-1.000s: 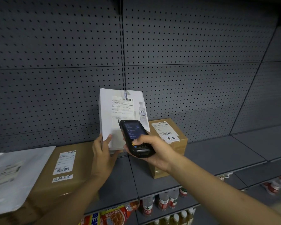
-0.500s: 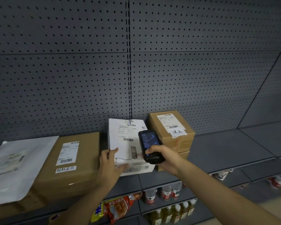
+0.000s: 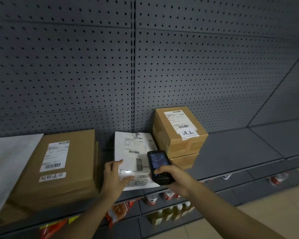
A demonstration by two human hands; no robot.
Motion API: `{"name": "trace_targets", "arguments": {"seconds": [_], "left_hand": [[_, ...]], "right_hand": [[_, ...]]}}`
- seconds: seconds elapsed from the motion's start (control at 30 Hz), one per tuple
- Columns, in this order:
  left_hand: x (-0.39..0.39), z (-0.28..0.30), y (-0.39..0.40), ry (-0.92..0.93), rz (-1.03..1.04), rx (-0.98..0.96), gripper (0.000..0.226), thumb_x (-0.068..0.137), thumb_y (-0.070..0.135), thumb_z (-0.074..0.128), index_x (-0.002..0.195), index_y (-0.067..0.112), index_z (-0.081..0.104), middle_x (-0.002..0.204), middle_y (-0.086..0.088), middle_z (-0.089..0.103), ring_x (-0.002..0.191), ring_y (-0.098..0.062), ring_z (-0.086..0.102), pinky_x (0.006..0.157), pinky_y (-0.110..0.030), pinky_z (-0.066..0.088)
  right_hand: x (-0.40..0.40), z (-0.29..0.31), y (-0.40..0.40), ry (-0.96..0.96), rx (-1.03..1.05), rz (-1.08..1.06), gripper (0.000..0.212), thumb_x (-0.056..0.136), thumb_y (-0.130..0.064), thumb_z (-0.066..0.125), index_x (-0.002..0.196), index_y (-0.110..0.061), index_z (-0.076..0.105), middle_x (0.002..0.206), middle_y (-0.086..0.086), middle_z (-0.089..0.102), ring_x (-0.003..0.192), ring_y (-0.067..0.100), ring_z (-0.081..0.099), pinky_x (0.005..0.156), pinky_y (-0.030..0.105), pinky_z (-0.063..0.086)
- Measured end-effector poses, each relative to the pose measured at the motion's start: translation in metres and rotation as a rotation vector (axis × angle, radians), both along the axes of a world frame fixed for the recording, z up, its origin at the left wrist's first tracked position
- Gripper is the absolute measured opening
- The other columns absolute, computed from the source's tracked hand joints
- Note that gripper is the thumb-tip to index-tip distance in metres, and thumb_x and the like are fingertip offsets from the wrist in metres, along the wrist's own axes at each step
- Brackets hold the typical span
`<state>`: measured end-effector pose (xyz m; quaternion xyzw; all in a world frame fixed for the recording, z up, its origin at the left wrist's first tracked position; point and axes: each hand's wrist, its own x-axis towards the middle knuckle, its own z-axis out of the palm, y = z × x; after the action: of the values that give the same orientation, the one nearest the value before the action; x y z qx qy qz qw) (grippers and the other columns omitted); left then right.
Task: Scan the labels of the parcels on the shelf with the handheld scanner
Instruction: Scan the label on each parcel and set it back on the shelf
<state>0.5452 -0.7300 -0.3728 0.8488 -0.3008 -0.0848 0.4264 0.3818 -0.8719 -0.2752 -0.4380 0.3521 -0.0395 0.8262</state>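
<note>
A white parcel [image 3: 133, 149] with a barcode label lies flat on the grey shelf [image 3: 235, 152]. My left hand [image 3: 115, 180] rests on its near left part with the fingers spread flat. My right hand [image 3: 174, 178] grips a black handheld scanner [image 3: 157, 166], screen lit, over the parcel's right edge. A large brown box [image 3: 62, 166] with a label sits to the left. A smaller brown box [image 3: 179, 130] with a label and a handwritten tag stands on another box at the right. A white bag parcel [image 3: 9, 163] lies at the far left.
A grey pegboard wall [image 3: 145, 66] backs the shelf. The lower shelves hold bottled drinks [image 3: 171, 211] and red snack packets [image 3: 119, 211]. Bare shelf stretches to the right of the boxes.
The white parcel went from being held upright to lying flat on the shelf. My left hand now lies flat on it. The scanner came down with it.
</note>
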Motion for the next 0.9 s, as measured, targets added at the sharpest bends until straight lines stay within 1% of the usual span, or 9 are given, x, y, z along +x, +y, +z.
{"name": "trace_targets", "arguments": {"seconds": [0.07,0.13,0.23,0.33,0.43,0.5,0.63,0.8,0.9], "left_hand": [[0.003,-0.005,-0.004,0.014,-0.011,0.005,0.079,0.061,0.028,0.088,0.129,0.015,0.051,0.129,-0.009,0.036,0.121,-0.026,0.043,0.102,-0.038,0.043],[0.004,-0.009,-0.009,0.029,-0.008,-0.005,0.079,0.060,0.028,0.089,0.128,0.014,0.050,0.128,-0.010,0.035,0.121,-0.026,0.043,0.104,-0.040,0.043],[0.003,-0.016,-0.015,0.057,0.015,-0.016,0.079,0.060,0.024,0.089,0.127,0.010,0.050,0.129,-0.012,0.034,0.121,-0.027,0.043,0.103,-0.032,0.039],[0.002,-0.021,-0.020,0.071,0.033,0.018,0.080,0.060,0.024,0.090,0.126,0.013,0.047,0.130,-0.010,0.032,0.121,-0.027,0.042,0.097,-0.029,0.041],[0.002,-0.027,-0.021,0.107,0.035,0.081,0.082,0.059,0.024,0.090,0.125,0.017,0.042,0.132,-0.007,0.028,0.120,-0.024,0.041,0.094,-0.029,0.044],[0.004,-0.032,-0.023,0.157,0.039,0.110,0.083,0.059,0.019,0.090,0.125,0.018,0.038,0.134,-0.007,0.025,0.123,-0.026,0.038,0.099,-0.031,0.043],[0.003,-0.040,-0.028,0.217,0.055,0.126,0.085,0.058,0.010,0.089,0.126,0.015,0.038,0.135,-0.010,0.023,0.125,-0.031,0.035,0.103,-0.037,0.039],[0.003,-0.038,-0.027,0.220,0.030,0.216,0.085,0.064,0.011,0.085,0.131,0.020,0.033,0.139,-0.010,0.019,0.127,-0.030,0.030,0.103,-0.039,0.040],[0.003,-0.028,-0.022,0.120,-0.025,0.339,0.088,0.066,0.017,0.084,0.135,0.021,0.029,0.140,-0.009,0.015,0.127,-0.027,0.027,0.104,-0.035,0.039]], "right_hand": [[0.004,-0.005,-0.003,0.000,-0.001,-0.015,0.046,0.063,0.004,0.069,0.109,0.001,0.063,0.106,0.022,0.063,0.102,0.036,0.060,0.107,0.051,0.041],[0.008,-0.011,-0.006,0.008,0.006,-0.026,0.044,0.062,0.004,0.068,0.106,0.000,0.064,0.106,0.022,0.062,0.102,0.036,0.059,0.107,0.052,0.040],[0.013,-0.015,-0.011,-0.004,0.023,-0.040,0.039,0.061,0.004,0.066,0.100,-0.002,0.065,0.102,0.021,0.063,0.100,0.035,0.059,0.106,0.048,0.042],[0.017,-0.018,-0.013,-0.017,0.047,-0.047,0.040,0.064,0.006,0.065,0.103,-0.003,0.064,0.101,0.020,0.065,0.094,0.033,0.063,0.099,0.045,0.046],[0.021,-0.024,-0.015,-0.022,0.059,-0.048,0.043,0.067,0.009,0.064,0.109,-0.002,0.063,0.104,0.021,0.065,0.093,0.032,0.064,0.105,0.048,0.043],[0.023,-0.029,-0.017,-0.015,0.056,-0.053,0.053,0.064,0.008,0.065,0.115,-0.001,0.062,0.105,0.021,0.067,0.095,0.033,0.065,0.106,0.050,0.042],[0.025,-0.035,-0.018,-0.022,0.067,-0.047,0.058,0.063,0.007,0.065,0.120,-0.002,0.060,0.110,0.021,0.066,0.101,0.034,0.063,0.108,0.052,0.039],[0.023,-0.036,-0.017,-0.065,0.108,-0.039,0.064,0.063,0.009,0.064,0.126,-0.001,0.056,0.113,0.023,0.065,0.097,0.033,0.065,0.109,0.052,0.038],[0.024,-0.030,-0.017,-0.069,0.123,-0.031,0.065,0.062,0.009,0.064,0.126,0.000,0.056,0.110,0.022,0.066,0.095,0.032,0.066,0.100,0.045,0.047]]}}
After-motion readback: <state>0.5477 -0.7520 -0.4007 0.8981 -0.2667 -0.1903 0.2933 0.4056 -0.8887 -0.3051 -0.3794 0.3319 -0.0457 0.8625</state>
